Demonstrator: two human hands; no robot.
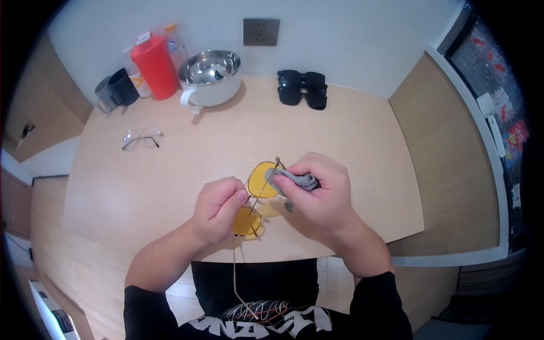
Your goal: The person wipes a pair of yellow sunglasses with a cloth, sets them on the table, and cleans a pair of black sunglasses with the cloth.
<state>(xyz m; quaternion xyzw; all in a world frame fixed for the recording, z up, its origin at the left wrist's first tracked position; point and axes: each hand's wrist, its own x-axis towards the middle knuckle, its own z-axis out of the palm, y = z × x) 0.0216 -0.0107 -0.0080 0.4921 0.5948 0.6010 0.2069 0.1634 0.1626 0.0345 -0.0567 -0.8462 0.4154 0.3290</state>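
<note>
left fingers [241, 196] grip yellow-lensed glasses [245, 222] mid-frame, right fingers [290, 187] pinch grey cloth [307, 181] against the upper lens [258, 181].

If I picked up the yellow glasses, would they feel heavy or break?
The yellow glasses would probably feel light, because their frame looks so thin. Their long, skinny earpieces might bend if squeezed. They'd likely wobble if pushed, since the earpieces stick out.

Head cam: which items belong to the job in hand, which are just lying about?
Job in hand:
yellow-lensed glasses, in the left hand
grey cloth, in the right hand, at one lens

Lying about:
clear glasses
dark sunglasses
white bowl
red container
dark mug
grey mug
clear bottle
</note>
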